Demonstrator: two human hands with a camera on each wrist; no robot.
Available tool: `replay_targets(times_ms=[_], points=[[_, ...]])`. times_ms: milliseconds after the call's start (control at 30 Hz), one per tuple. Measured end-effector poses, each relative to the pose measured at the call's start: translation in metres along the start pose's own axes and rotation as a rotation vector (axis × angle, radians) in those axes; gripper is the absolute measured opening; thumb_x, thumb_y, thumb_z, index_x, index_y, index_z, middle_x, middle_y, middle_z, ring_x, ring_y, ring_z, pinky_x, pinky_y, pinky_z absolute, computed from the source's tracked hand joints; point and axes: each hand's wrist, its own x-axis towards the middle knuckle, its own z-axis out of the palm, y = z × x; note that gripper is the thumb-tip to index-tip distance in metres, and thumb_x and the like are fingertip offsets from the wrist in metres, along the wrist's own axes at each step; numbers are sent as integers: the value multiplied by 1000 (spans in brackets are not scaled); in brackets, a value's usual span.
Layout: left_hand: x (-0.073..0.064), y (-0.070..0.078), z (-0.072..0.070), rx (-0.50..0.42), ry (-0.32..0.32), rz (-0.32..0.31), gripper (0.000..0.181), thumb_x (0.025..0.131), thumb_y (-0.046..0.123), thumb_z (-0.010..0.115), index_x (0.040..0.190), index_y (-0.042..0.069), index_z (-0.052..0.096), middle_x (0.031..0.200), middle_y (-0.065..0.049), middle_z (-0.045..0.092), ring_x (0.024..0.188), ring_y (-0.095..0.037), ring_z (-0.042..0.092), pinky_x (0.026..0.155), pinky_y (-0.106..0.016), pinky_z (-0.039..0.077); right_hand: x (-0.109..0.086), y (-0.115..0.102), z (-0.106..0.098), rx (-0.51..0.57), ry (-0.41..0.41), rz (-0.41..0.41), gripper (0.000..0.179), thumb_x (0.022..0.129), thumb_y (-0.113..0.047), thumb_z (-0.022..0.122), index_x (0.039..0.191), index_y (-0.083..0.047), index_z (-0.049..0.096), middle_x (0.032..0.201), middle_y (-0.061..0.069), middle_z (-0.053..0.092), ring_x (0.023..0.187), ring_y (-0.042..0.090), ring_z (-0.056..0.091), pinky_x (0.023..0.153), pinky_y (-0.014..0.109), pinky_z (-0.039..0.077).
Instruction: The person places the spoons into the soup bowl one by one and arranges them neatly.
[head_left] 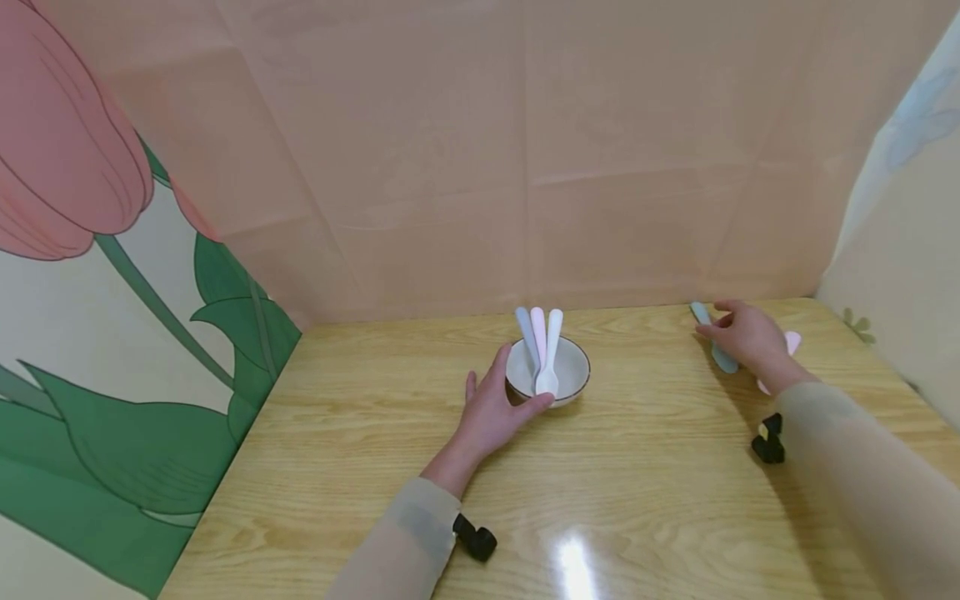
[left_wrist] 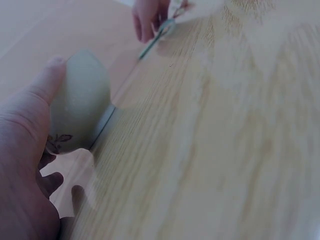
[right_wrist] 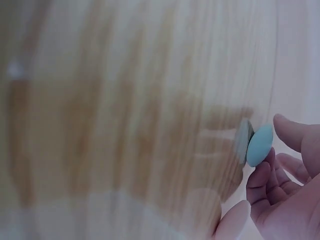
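Observation:
My left hand holds a white bowl by its near left side, thumb at the front rim. In the left wrist view, the bowl's pale outside shows a dark floral mark. Three spoons lean inside: a blue-grey spoon, a pink spoon and a white spoon. At the right, my right hand reaches over a green spoon on the table, thumb and forefinger apart beside its handle. A second pink spoon lies partly hidden under the right wrist.
The wooden table meets an upright pinkish-beige sheet along its back edge. A tulip-patterned panel borders the left side, and a pale panel the right. Black wrist devices sit at both sleeve cuffs.

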Motion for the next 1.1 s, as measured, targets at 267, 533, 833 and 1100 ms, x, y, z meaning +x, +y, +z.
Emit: replay_targets(times_ms=[267,533,833,1100], points=[[-1,0,-1,-5,-5,-6,108,94,69,79,176,25,24,167,-7,52,154,-23,49,134,-58,-3,2,2,1,-20,-44,8,81,108,-42,69,156,16,39,134,42,60,117,58,61,97,69,47],[-1,0,0,4,-4,0,108,94,73,76,176,26,24,167,-7,52,154,-23,49,134,-59,-2,0,-2,0,-31,-39,10,77,108,-35,69,154,19,40,132,43,60,116,58,61,98,71,48],[-1,0,-1,-11,-1,12,104,94,68,79,175,29,26,165,-2,54,153,-20,50,134,-60,-1,-3,-3,-1,-60,-39,-10,71,107,-26,68,151,23,42,131,44,62,118,59,62,101,71,49],[1,-1,0,-10,8,7,104,94,68,80,174,29,27,164,-3,55,152,-21,51,134,-60,-1,-3,-5,-6,-94,-53,-43,66,106,-23,65,146,25,45,130,44,64,116,61,63,102,73,48]])
